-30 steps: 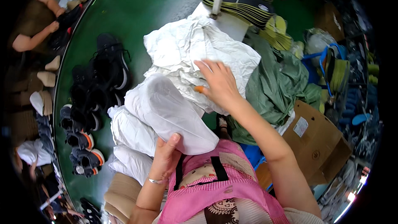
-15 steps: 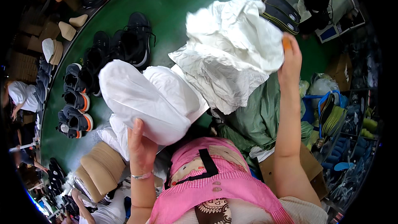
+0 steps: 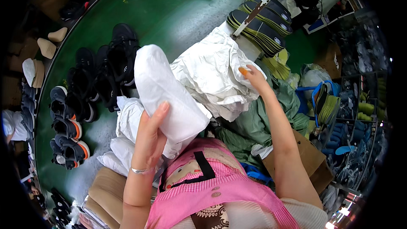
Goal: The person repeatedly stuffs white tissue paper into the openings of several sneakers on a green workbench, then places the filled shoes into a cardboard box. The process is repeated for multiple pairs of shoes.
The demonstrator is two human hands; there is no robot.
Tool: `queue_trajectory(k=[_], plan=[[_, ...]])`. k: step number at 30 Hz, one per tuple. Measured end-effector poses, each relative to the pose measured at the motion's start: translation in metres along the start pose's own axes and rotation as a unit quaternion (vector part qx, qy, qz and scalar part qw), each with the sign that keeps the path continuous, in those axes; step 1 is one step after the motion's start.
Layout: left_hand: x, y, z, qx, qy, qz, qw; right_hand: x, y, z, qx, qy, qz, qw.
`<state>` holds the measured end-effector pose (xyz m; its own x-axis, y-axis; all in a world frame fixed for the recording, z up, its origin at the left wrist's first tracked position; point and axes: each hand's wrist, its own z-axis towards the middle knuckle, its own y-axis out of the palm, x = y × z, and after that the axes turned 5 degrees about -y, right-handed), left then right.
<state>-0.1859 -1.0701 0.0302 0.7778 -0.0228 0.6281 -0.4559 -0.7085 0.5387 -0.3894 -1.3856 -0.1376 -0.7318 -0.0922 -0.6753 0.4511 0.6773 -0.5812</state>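
From the head view I see my left hand (image 3: 149, 138) wrapped around the lower end of a long white paper-wrapped bundle (image 3: 165, 91), thumb on its front face, the bundle slanting up and away from my pink apron (image 3: 220, 186). My right hand (image 3: 253, 76) is stretched forward, fingers pinching the edge of a crumpled white paper sheet (image 3: 212, 72) that lies on the heap just beyond the bundle; something orange shows at the fingertips, though I cannot tell what it is. Half a second ago that hand was raised much higher, lifting the sheet up into the air; now it has come down and the sheet rests lower, spread over the pile. The bundle has also turned: before it lay broad and sideways above my left hand, now it stands more lengthwise. Left of my left hand, black shoes (image 3: 106, 76) sit in rows on the green table (image 3: 169, 12). Beyond my right hand lies a stack of dark insoles (image 3: 263, 21), and under my right forearm olive-green cloth (image 3: 263, 118).
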Motion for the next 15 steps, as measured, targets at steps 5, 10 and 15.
queue_trajectory(k=[5, 10, 15], plan=[[0.015, 0.010, 0.035, -0.083, 0.015, 0.033, 0.996, -0.052, 0.014, -0.018, 0.040, -0.035, -0.309, 0.950], [0.031, 0.015, 0.061, -0.126, 0.034, 0.048, 0.990, -0.111, -0.034, -0.036, 0.245, -0.228, -0.225, 0.915], [0.035, 0.039, 0.094, -0.141, 0.134, 0.109, 0.975, -0.213, -0.060, -0.096, 0.217, -0.461, -0.226, 0.831]])
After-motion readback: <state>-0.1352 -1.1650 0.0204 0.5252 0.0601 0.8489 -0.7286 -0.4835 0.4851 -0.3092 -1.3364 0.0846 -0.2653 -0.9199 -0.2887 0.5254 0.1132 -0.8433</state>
